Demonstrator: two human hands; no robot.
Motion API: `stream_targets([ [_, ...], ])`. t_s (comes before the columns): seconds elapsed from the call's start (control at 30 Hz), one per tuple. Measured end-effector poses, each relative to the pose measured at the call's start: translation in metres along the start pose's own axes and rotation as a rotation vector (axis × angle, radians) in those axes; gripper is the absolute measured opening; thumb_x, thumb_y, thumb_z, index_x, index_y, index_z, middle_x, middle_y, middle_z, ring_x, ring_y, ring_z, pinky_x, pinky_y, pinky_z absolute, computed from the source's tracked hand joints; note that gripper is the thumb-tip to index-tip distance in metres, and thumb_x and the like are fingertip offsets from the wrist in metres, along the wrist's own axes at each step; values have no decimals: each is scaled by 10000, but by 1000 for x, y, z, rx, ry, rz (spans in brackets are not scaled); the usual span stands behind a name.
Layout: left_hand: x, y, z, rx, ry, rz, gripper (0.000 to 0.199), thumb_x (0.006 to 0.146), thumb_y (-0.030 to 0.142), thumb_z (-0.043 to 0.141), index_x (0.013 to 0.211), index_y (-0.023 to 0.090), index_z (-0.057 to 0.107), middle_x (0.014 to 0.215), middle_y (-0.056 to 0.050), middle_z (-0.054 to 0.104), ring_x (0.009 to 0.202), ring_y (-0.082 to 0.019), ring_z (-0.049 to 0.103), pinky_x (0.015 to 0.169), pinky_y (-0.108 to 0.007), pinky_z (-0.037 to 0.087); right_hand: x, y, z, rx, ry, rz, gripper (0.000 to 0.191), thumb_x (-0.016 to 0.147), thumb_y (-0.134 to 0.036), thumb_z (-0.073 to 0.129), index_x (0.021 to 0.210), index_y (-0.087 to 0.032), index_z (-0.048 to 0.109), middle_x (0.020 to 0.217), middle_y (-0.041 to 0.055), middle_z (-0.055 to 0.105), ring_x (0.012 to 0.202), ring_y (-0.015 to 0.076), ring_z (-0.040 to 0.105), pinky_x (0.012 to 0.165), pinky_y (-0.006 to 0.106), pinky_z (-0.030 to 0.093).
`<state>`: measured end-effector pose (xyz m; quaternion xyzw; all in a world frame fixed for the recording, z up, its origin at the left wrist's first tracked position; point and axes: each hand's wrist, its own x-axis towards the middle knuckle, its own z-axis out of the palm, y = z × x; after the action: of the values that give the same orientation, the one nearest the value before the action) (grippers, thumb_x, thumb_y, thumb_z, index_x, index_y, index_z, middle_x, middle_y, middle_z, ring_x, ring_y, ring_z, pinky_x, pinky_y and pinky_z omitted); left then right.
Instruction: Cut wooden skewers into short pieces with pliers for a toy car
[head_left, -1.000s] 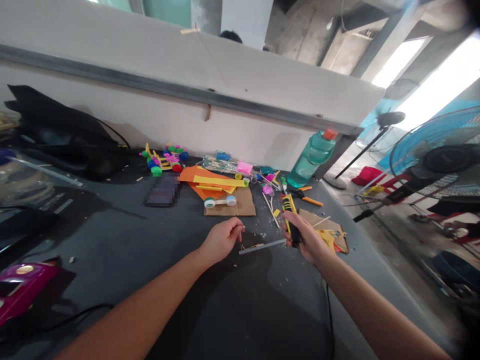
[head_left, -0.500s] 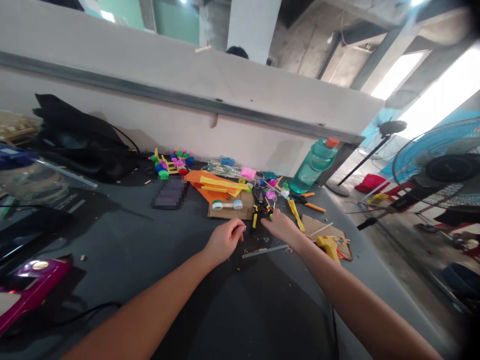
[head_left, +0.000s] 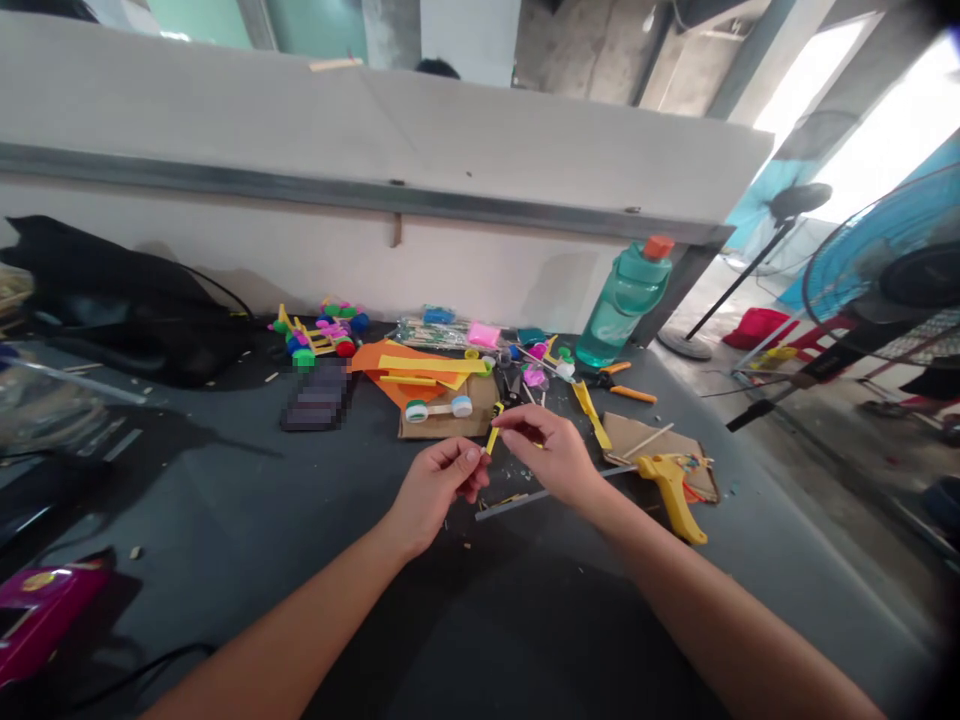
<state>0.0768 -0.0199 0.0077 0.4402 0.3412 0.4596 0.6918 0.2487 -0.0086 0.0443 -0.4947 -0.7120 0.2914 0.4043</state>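
My left hand [head_left: 439,490] is closed in a pinch, with a tiny pale thing at its fingertips that is too small to name. Close on its right is my right hand [head_left: 553,452], fingers bent and tips drawn together; whatever they hold, if anything, cannot be made out. Pliers with yellow and black handles [head_left: 493,432] lie just behind the fingertips, partly covered by the right hand. A piece of cardboard [head_left: 442,426] behind the left hand bears a short stick with a bottle cap at each end [head_left: 439,408]. In front of the hands lies a grey strip [head_left: 517,504].
A yellow glue gun [head_left: 671,490] rests by cardboard on the right, near orange-handled pliers [head_left: 630,390]. Behind are orange and yellow sheets [head_left: 382,362], colourful wheeled models [head_left: 322,335] and a green bottle [head_left: 626,305]. A pink device [head_left: 52,610] lies left; a fan [head_left: 885,290] stands right.
My right hand has come back from beside the pliers towards my left hand, so their fingertips are now close. The view has shifted slightly; the glue gun shows more fully.
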Motion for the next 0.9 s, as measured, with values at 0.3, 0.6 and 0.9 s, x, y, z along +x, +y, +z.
stream_targets([
  [0.3, 1, -1, -2, -148, -34, -54, 256, 748, 351, 713, 665, 136, 601, 552, 13, 590, 504, -71, 495, 494, -182, 383, -11, -1, 13, 289, -142, -35, 145, 768, -205, 621, 910, -191, 649, 832, 19, 618, 717, 131, 580, 659, 270, 481],
  [0.6, 1, -5, -5, -105, -71, -85, 283, 751, 377, 704, 653, 135, 597, 541, 6, 600, 483, -71, 489, 469, -182, 361, -12, -3, 17, 347, -41, -14, 33, 749, -224, 664, 747, -192, 656, 715, -1, 606, 673, 131, 565, 614, 261, 439],
  [0.9, 0, -1, -4, -140, -91, -95, 278, 775, 387, 679, 692, 128, 623, 513, 11, 567, 465, -69, 481, 463, -185, 351, -8, -3, 9, 390, 38, 104, 155, 766, -322, 644, 701, -182, 640, 585, -37, 557, 516, 84, 442, 494, 218, 357],
])
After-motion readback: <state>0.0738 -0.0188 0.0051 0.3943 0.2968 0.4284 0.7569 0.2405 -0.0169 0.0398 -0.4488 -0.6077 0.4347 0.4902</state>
